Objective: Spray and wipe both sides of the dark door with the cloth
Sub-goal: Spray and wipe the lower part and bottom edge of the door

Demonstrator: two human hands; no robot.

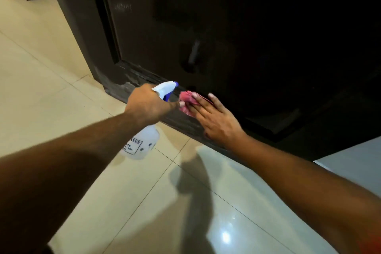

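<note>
Lower part of the dark brown panelled door (pixel 226 37), seen from above; the crumpled pink cloth (pixel 186 100) lies against the door face near its bottom edge, pressed there by the straight, slightly spread fingers of the right hand (pixel 216 121); the left hand (pixel 147 105), fingers curled round the neck, grips a translucent white plastic spray bottle with blue trigger (pixel 144 142), nozzle close to the cloth; pale streaks (pixel 132 80) mark the door's bottom-left corner; a glossy beige tiled floor (pixel 61 68) lies below the 2 arms.

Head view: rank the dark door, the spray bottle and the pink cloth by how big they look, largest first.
1. dark door
2. spray bottle
3. pink cloth, partly hidden under the right hand
</note>
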